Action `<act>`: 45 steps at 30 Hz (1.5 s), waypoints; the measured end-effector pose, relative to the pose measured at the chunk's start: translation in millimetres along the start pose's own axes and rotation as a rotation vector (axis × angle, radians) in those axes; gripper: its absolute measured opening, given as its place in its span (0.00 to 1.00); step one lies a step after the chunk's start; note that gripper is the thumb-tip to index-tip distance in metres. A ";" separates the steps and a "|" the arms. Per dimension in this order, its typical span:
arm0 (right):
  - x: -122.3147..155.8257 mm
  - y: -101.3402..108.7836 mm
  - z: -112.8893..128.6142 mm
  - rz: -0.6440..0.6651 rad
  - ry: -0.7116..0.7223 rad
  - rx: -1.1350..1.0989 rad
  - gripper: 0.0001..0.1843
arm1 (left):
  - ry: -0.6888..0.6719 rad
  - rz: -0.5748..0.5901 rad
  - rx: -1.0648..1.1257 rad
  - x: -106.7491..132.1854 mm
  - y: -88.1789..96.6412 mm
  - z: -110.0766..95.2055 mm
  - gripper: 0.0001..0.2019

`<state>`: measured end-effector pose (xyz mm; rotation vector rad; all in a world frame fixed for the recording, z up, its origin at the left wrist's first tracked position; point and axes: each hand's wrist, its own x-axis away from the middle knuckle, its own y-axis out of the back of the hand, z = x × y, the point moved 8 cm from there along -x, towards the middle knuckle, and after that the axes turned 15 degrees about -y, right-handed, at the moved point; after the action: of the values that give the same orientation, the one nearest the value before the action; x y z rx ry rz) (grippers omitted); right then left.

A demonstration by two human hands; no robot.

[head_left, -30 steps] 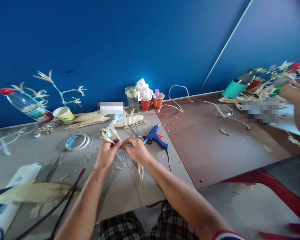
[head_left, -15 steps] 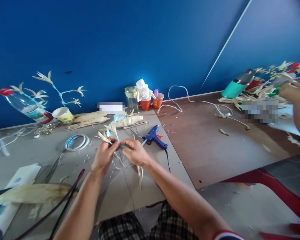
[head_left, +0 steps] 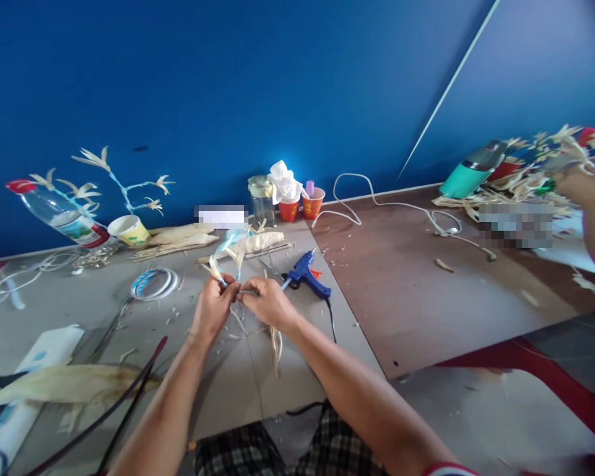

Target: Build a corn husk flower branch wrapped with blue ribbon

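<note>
My left hand [head_left: 217, 299] is closed in a pinch on a flower stem wrapped in light blue, with pale dried-husk petals [head_left: 237, 258] standing up above the fingers. Close beside it, my right hand [head_left: 266, 299] is also closed, thumb and forefinger pressed together at the lower part of the stem; the exact grip is partly hidden. A blue glue gun [head_left: 305, 274] lies just beyond my right hand. Past my left hand rests a pale husk piece [head_left: 262, 243]. Rolls of white and blue tape [head_left: 153, 284] lie to the left.
A yellow paper cup [head_left: 129, 230] with husk-flower branches and a tilted plastic bottle [head_left: 74, 221] stand at the back left. Red paper cups [head_left: 313, 203] and a jar [head_left: 262, 198] line the wall. At far right, another person's hand [head_left: 578, 182] is near a teal bottle [head_left: 469, 175].
The flower in my left hand has turned more upright, and both hands have shifted slightly. The other person's hand at far right has moved a little.
</note>
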<state>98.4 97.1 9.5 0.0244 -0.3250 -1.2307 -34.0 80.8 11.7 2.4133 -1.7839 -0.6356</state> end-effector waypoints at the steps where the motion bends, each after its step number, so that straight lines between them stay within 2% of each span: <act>1: -0.5 -0.4 -0.6 0.019 -0.013 -0.044 0.06 | -0.002 -0.004 0.023 0.1 -0.4 -0.1 0.15; 7: -0.5 -6.5 -5.0 0.170 -0.142 -0.380 0.08 | 0.023 0.035 0.179 2.5 -4.7 4.4 0.15; 10: -1.3 -8.5 -8.3 0.217 -0.207 -0.494 0.10 | 0.049 0.056 0.343 4.6 -9.6 7.7 0.14; 14: -2.3 -8.1 -7.6 0.266 -0.222 -0.602 0.12 | 0.107 0.101 0.571 8.0 -18.8 6.3 0.13; 19: -2.1 -4.2 -3.9 0.296 -0.223 -0.705 0.12 | 0.114 0.103 0.656 8.6 -21.1 -3.0 0.14; 24: -1.7 -2.0 -2.4 0.290 -0.223 -0.725 0.14 | 0.121 0.165 0.628 9.4 -25.8 0.1 0.17; 28: -1.1 -2.2 -0.5 0.307 -0.210 -0.734 0.13 | 0.072 0.122 0.498 5.6 -17.2 6.4 0.18; 32: -1.4 -1.0 -2.5 0.291 -0.216 -0.701 0.11 | 0.029 0.075 0.414 2.8 -9.9 4.0 0.18; 40: 1.0 -0.8 4.6 0.314 -0.112 -0.577 0.10 | -0.001 0.069 0.320 2.3 -7.8 -1.1 0.17; 45: 4.2 0.4 8.3 0.264 -0.080 -0.473 0.11 | -0.039 0.072 0.272 1.7 -7.4 -0.6 0.17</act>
<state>97.8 94.6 18.4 -0.4629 -0.0954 -1.0213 -26.7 81.5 9.6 2.5014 -2.0852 -0.4627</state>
